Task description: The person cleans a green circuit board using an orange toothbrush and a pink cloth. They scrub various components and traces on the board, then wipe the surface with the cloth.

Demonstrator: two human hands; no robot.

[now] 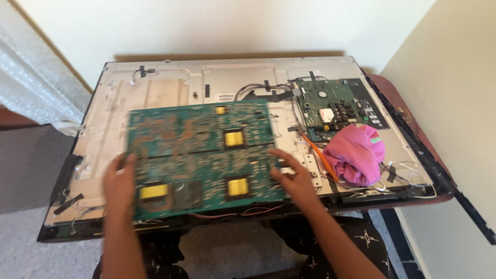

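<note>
Both hands, left hand and right hand, fingers spread, seemingly gripping opposite edges of large green rectangular circuit board between them

Large rectangular green circuit board, solder side up, its face covered in fine pale traces with four yellow rectangular patches. It lies roughly flat, slightly skewed, over the grey metal back panel of an opened flat-screen television. Its left edge is gripped by the left hand, its right edge by the right hand. The board is motion-blurred.
</note>
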